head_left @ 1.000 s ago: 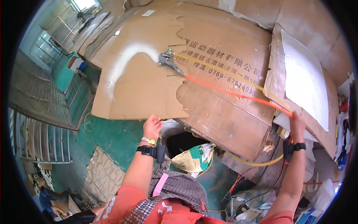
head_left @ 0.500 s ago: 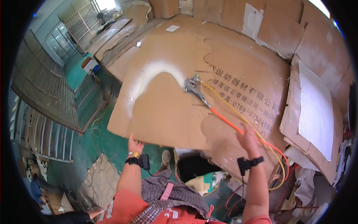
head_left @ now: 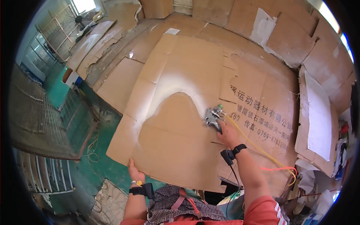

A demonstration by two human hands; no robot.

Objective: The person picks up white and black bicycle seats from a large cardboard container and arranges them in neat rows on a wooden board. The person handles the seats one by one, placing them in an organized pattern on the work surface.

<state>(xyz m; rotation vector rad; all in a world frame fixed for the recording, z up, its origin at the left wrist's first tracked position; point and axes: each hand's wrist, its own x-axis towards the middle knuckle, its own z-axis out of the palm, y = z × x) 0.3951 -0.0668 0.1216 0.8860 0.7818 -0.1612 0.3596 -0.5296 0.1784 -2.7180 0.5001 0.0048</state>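
A large brown cardboard sheet [head_left: 176, 150] with a white sprayed arch [head_left: 176, 83] lies before me on the work surface. My left hand [head_left: 135, 173] grips its near left edge, thumb on top and the other fingers hidden underneath. Beside the right foot of the arch is a metal spray gun [head_left: 214, 114] with a green part on top. My right hand [head_left: 228, 133] is closed round the gun's handle. From the gun a yellow hose [head_left: 255, 144] runs off to the right; an orange hose [head_left: 279, 168] shows farther along.
Cardboard panels [head_left: 210, 13] stand along the back. White paper [head_left: 318, 112] covers a leaning board at the right. To the left are a wire rack [head_left: 41, 120] and green floor [head_left: 112, 180]. A crumpled sheet [head_left: 114, 202] lies on the floor near me.
My right hand has moved from the orange hose up to the spray gun and closed on its handle. My left hand keeps to the sheet's near edge. The view has shifted.
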